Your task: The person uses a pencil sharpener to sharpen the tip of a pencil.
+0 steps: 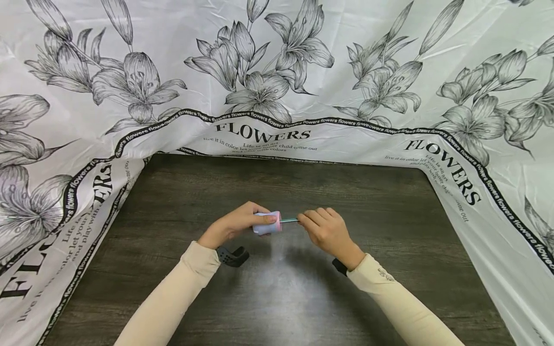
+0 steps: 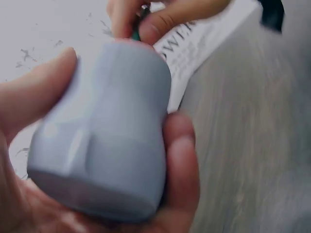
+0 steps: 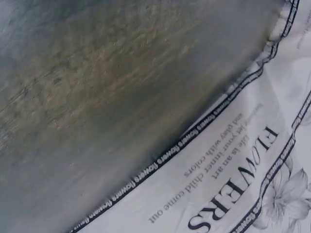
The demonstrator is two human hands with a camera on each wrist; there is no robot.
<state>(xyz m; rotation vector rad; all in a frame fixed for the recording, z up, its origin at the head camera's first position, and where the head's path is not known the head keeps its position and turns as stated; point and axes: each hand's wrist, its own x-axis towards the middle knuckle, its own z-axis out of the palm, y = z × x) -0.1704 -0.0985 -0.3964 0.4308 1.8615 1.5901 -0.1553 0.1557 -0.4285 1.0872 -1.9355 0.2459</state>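
My left hand (image 1: 235, 222) grips a pale lavender-blue pencil sharpener (image 1: 261, 228) with a pink end, its rounded body lying on its side in the head view. In the left wrist view the body of the sharpener (image 2: 112, 131) fills the middle, between the thumb and curled fingers. My right hand (image 1: 326, 230) pinches a thin teal pencil (image 1: 289, 220), whose far end meets the pink end of the sharpener. How deep the pencil goes is hidden. Neither the right hand nor the pencil shows in the right wrist view.
Both hands are above a dark wood-grain table (image 1: 368, 197). A white cloth (image 1: 268, 139) printed with flowers and lettering hangs behind the table and along both sides. Dark straps (image 1: 233, 257) sit at the wrists.
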